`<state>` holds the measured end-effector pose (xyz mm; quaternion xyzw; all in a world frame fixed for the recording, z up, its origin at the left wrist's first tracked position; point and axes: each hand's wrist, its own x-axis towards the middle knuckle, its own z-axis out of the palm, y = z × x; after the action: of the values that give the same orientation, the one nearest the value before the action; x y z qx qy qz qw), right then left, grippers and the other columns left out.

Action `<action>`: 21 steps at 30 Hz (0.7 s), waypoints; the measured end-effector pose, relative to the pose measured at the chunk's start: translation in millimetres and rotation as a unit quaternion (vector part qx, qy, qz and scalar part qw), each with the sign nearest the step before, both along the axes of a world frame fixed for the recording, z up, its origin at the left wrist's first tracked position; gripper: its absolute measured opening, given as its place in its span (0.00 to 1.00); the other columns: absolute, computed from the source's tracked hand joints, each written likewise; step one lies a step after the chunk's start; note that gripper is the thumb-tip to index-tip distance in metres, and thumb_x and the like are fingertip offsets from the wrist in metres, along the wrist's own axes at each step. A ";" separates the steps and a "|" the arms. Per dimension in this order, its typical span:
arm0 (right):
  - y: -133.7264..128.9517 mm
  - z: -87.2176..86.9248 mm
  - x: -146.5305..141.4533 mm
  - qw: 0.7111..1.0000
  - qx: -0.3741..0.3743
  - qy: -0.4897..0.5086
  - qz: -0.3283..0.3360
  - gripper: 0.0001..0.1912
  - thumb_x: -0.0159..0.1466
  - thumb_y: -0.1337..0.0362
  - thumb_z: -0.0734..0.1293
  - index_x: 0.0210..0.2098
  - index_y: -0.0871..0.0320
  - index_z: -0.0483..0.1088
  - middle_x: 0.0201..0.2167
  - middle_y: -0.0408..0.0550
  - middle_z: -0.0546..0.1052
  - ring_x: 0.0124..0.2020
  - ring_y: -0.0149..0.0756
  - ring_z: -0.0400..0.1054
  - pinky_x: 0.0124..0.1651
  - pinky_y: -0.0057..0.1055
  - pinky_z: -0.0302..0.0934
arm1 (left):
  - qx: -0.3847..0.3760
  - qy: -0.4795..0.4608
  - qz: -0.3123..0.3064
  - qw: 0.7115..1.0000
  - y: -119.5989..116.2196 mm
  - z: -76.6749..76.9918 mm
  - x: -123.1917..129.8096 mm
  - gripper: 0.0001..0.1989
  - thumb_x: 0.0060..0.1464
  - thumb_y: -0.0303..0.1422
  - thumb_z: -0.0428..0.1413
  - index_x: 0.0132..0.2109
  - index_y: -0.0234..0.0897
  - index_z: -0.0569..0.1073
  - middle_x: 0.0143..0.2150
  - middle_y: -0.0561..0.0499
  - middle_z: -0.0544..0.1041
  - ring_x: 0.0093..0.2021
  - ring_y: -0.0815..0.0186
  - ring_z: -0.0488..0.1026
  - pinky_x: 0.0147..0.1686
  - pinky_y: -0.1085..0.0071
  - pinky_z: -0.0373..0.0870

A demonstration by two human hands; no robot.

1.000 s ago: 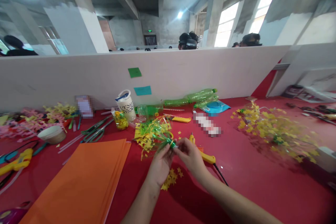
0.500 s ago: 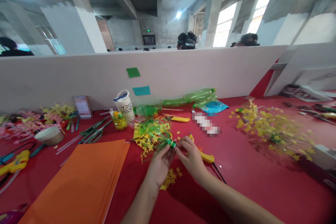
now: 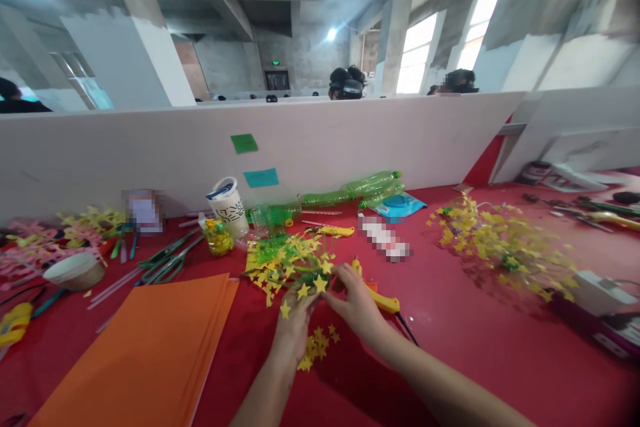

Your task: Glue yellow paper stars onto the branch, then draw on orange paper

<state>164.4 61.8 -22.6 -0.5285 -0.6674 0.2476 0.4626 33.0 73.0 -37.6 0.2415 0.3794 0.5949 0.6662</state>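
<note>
Near the middle of the red table, my left hand point(image 3: 294, 320) is closed around a green plastic bottle piece point(image 3: 315, 278) with yellow stars on thin strips. These strips now partly cover its fingers. Just to the right, my right hand point(image 3: 356, 300) is raised with thumb and index finger apart and nothing seen between them. Loose yellow stars point(image 3: 317, 347) lie on the table below the hands. A yellow glue gun point(image 3: 385, 301) rests behind my right hand. Yellow star sheets and scraps point(image 3: 257, 263) are spread behind my left hand.
Orange sheets point(image 3: 135, 347) lie at the left, with green scissors point(image 3: 167, 265) and a paper bowl point(image 3: 75, 272) beyond. A white cup point(image 3: 229, 207), green bottles point(image 3: 350, 191) and a yellow cutter point(image 3: 337, 231) are further back. A yellow star bunch point(image 3: 500, 240) lies at right.
The bottle piece has turned, so its star-tipped strips now hang toward me over my left hand. My right fingers have come away from its green neck. The view has shifted slightly right.
</note>
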 end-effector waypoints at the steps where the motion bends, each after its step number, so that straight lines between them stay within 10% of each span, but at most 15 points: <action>1: 1.5 2.0 2.1 1.000 -0.013 -0.004 0.004 0.12 0.53 0.71 0.64 0.38 0.58 0.67 0.35 0.47 0.69 0.33 0.35 0.64 0.37 0.31 0.59 | 0.017 0.017 -0.007 1.000 1.7 1.6 -0.7 0.13 0.35 0.20 0.65 0.32 0.34 0.77 0.32 0.49 0.80 0.36 0.62 0.77 0.40 0.70 0.71; 12: -0.7 11.0 74.0 0.953 -0.094 -0.288 0.018 0.19 0.53 0.66 0.66 0.45 0.59 0.67 0.43 0.56 0.70 0.43 0.44 0.66 0.45 0.36 0.58 | 0.108 0.111 -0.045 0.987 63.6 48.8 -3.5 0.09 0.31 0.20 0.63 0.25 0.33 0.76 0.26 0.50 0.78 0.35 0.62 0.75 0.36 0.74 0.69; 21: -25.6 -25.4 103.2 0.933 -0.080 -0.350 0.042 0.26 0.55 0.77 0.57 0.53 0.59 0.63 0.51 0.54 0.68 0.50 0.43 0.62 0.52 0.37 0.56 | 0.094 0.114 -0.056 0.987 81.1 35.2 10.4 0.09 0.28 0.22 0.63 0.24 0.34 0.74 0.22 0.54 0.75 0.28 0.67 0.73 0.31 0.74 0.69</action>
<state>267.5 36.2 -48.0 -0.5885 -0.7864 0.1185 0.1457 43.4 154.1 -2.4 0.3905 0.3805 0.5582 0.6254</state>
